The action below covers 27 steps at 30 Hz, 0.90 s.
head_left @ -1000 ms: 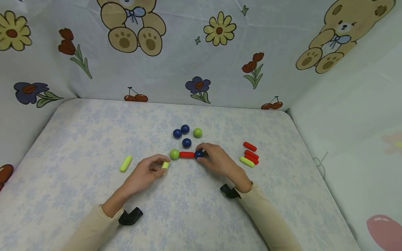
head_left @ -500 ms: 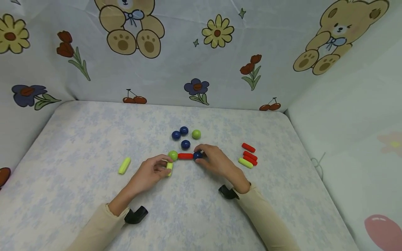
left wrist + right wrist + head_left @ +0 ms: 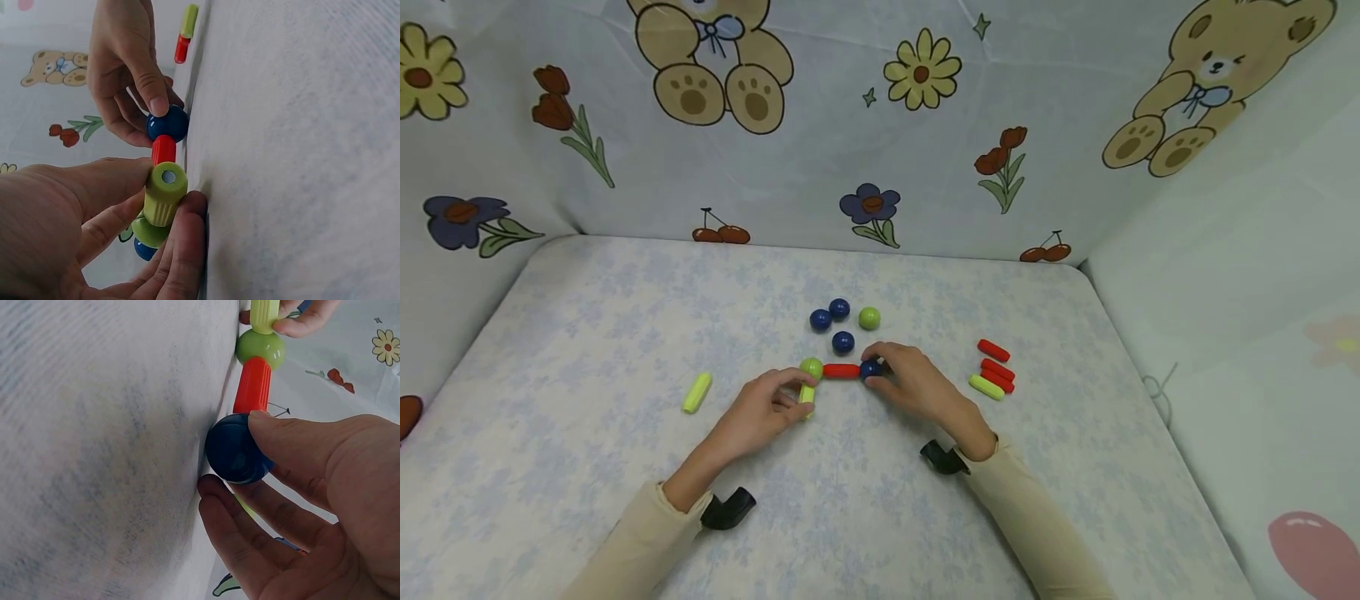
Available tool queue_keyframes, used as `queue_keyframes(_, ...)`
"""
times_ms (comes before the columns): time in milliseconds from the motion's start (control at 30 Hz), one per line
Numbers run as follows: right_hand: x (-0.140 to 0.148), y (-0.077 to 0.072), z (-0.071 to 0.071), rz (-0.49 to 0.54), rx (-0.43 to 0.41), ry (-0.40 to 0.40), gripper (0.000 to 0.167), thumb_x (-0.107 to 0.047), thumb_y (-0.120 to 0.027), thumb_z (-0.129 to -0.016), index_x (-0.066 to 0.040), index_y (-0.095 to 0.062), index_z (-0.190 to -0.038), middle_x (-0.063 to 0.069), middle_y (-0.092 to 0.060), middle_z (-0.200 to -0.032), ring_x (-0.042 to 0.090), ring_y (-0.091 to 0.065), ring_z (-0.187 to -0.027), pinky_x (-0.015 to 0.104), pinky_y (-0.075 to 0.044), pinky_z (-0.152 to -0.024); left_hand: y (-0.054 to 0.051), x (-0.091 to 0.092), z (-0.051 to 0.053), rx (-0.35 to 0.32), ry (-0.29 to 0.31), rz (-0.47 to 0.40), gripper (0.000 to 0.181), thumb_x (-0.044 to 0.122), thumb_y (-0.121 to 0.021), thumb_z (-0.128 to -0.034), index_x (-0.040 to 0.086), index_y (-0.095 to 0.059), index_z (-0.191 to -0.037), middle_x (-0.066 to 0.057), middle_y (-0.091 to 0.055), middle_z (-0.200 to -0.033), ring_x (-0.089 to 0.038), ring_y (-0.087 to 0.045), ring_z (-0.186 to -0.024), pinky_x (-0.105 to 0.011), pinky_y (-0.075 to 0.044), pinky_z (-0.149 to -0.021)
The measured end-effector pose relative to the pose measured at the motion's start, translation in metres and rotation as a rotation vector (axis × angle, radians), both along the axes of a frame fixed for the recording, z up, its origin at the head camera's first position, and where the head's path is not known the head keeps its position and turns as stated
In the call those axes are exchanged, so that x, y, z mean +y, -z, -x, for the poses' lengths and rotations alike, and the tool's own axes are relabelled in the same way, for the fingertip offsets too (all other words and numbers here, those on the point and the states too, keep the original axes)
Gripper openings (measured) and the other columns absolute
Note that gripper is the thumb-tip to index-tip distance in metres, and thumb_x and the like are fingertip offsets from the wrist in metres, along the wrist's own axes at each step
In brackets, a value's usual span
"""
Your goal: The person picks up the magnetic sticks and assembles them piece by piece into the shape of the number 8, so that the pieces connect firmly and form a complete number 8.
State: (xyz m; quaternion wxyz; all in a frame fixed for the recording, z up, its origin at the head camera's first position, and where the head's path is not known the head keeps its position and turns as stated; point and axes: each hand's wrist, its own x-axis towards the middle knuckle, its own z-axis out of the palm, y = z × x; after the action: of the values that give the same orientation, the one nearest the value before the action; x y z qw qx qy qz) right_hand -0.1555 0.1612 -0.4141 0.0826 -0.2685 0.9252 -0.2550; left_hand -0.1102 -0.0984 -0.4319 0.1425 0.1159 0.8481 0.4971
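Yellow-green rod (image 3: 807, 397) pinched in left hand (image 3: 760, 410), thumb against fingers, far end touching green ball (image 3: 811, 367); red rod (image 3: 841, 372) spans to blue ball (image 3: 869, 370), clamped by right hand's (image 3: 916, 382) thumb and fingers; three loose blue balls (image 3: 843, 342) just beyond; table's back edge (image 3: 820, 253) well past, printed cloth (image 3: 820, 150) behind.

in the head view, cannot fully see the lime rod (image 3: 807, 394) behind the left hand (image 3: 763, 408) or the blue ball (image 3: 868, 369) behind the right hand (image 3: 917, 385). lose both sleeves (image 3: 1018, 512) at the bottom edge.

Wrist views (nearer than head's) share red rod (image 3: 253, 387).
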Motion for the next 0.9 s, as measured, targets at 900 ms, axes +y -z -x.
queue_keyframes(900, -0.018, -0.014, 0.022, 0.052, 0.014, 0.008, 0.037, -0.019, -0.066, -0.099, -0.003, -0.059, -0.132, 0.011, -0.065, -0.129, 0.025, -0.069, -0.103, 0.038, -0.056, -0.088, 0.000, -0.007, 0.006, -0.064, 0.036, -0.089, 0.063, 0.015, -0.067, -0.0973, 0.018, -0.036, -0.152, -0.018, -0.062, -0.121, -0.018, -0.067, -0.089, -0.034, -0.051, -0.077)
